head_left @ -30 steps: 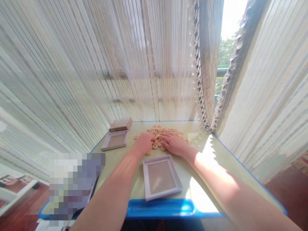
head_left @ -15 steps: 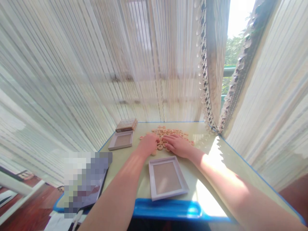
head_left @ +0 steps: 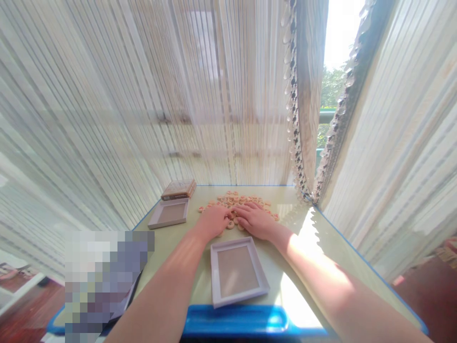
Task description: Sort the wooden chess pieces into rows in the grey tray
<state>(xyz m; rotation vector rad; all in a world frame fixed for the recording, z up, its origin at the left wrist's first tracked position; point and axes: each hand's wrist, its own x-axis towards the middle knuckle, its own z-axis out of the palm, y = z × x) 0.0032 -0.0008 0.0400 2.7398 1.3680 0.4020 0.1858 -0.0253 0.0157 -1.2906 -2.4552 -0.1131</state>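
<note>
1. Since both hands are down at the pile near the middle of the frame, start there: the left hand (head_left: 214, 222) has its fingers curled inward. Can't tell if it's actually pinching anything, the fingertips are too small and half hidden.
2. Right hand (head_left: 257, 224) is easier to read: palm down, fingers laid out and slightly spread, resting over part of the pile.
3. What they're touching is a heap of round wooden xiangqi pieces (head_left: 243, 199), or that's what the printed discs look like to me. Most lie above the fingers in the frame, fanned wider side to side than up and down, with strays out left and right past each hand.
4. Key bit imo: one dark-marked disc (head_left: 230, 224) sits in the gap between the hands, just below the left fingertips. Pretty much a tie for which hand is nearer, maybe left by a hair. Being round, it's got no long axis to line up with.
5. Below the hands, between the forearms, is an open shallow box half (head_left: 238, 273), long side running roughly up the frame toward the pile, a bit tilted.
6. Further out, left of center: a second box half (head_left: 174, 214), with a brown book or box (head_left: 178, 189) just above it.
</note>
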